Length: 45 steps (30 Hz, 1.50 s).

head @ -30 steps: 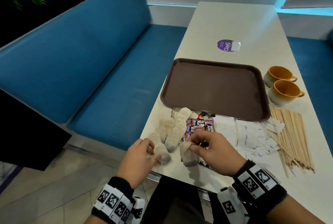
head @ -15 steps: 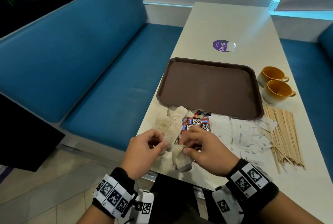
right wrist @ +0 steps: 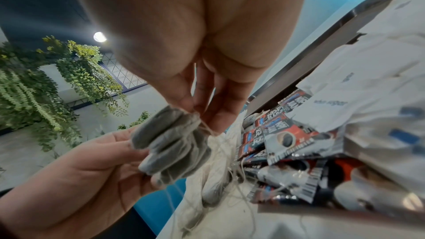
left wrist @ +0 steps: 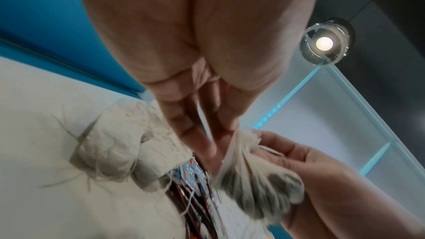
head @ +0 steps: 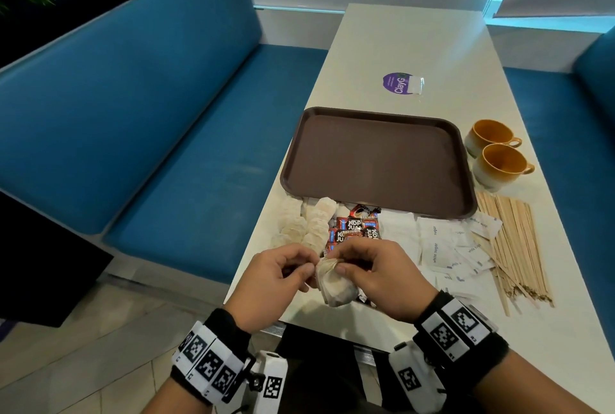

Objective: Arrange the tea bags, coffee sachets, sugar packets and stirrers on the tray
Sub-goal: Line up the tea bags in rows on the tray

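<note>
Just above the table's near edge, a bunch of tea bags point(head: 334, 287) hangs between both hands. My right hand point(head: 336, 266) pinches its gathered tops and strings point(right wrist: 202, 124). My left hand point(head: 311, 269) pinches the bunch from the left, fingertips at its top point(left wrist: 230, 132). More tea bags point(head: 307, 225) lie in a row on the table, with red coffee sachets point(head: 354, 229), white sugar packets point(head: 444, 247) and wooden stirrers point(head: 512, 247) to their right. Behind them lies the brown tray point(head: 376, 160) with nothing on it.
Two orange-lined cups point(head: 499, 160) stand right of the tray. A purple sticker point(head: 396, 82) is on the table farther back. Blue benches point(head: 149, 134) run along both sides. The table's left edge is beside the tea bag row.
The right hand lifted its tea bags off the table toward me. The left hand left the tea bag row and now meets the bunch. The camera tilted slightly.
</note>
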Available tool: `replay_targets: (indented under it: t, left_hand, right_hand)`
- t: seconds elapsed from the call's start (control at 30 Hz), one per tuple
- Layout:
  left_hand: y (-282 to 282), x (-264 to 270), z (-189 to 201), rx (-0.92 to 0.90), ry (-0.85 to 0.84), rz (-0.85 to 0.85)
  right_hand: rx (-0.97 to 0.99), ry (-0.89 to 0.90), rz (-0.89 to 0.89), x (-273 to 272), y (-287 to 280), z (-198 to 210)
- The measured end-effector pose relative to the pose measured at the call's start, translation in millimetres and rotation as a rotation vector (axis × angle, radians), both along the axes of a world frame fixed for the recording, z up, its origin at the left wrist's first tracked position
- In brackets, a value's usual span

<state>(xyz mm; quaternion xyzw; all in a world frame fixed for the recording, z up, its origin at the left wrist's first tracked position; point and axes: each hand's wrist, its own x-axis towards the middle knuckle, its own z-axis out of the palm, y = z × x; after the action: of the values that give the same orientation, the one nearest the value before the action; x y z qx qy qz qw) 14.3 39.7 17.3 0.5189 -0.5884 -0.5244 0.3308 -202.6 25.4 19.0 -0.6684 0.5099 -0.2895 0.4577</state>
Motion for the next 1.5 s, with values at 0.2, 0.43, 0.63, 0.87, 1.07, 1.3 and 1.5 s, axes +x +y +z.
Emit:
replay_targets:
  t: [0.2, 0.43, 0.63, 0.87, 1.07, 1.3, 1.5]
  left_hand:
    - [-12, 27, -11, -0.068, -0.354, 0.235]
    - [-20, 40, -28, 0.013, -0.703, 0.196]
    - [-18, 27, -27, -0.040, -0.674, 0.256]
    - [-18, 25, -16, -0.069, -0.487, 0.259]
    - [-20, 10, 1, -0.113, -0.260, 0.218]
    - [-30, -21, 15, -0.170, -0.049, 0.130]
    - [-38, -42, 20, -0.147, 0.075, -0.024]
  right_hand:
    - [0.009, 0.039, -0.040, -1, -1, -3]
    - [-0.065, 0.121, -0.040, -4, -2, -4]
    - [-0.043, 0.054, -0.072, -6, 0, -5]
    - [-0.051, 0.022, -0.069, -8, -1, -1]
    - [-0.059, -0.039, -0.024, -8, 0, 8]
    - [-0.177, -0.074, -0.035, -15, -3, 25]
    - [-0.115, -0.176, -0.171, -28, -8, 27]
